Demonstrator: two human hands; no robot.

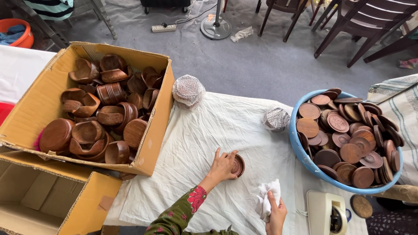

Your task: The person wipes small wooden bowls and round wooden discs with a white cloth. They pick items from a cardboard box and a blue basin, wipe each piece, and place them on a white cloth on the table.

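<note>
Right hand (276, 213) gripped a crumpled white cloth (265, 198) nearest the camera.
Left hand (223, 165), fingers loosely spread, rested on a round wooden lid (238, 165) lying flat on the white sheet (209, 130), between the cardboard box (52, 87) and blue basin (300, 148).

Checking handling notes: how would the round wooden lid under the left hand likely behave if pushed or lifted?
The wooden lid looks rigid and flat, so it would probably slide on the white cloth rather than roll. Small under the left hand, it is likely light.
</note>
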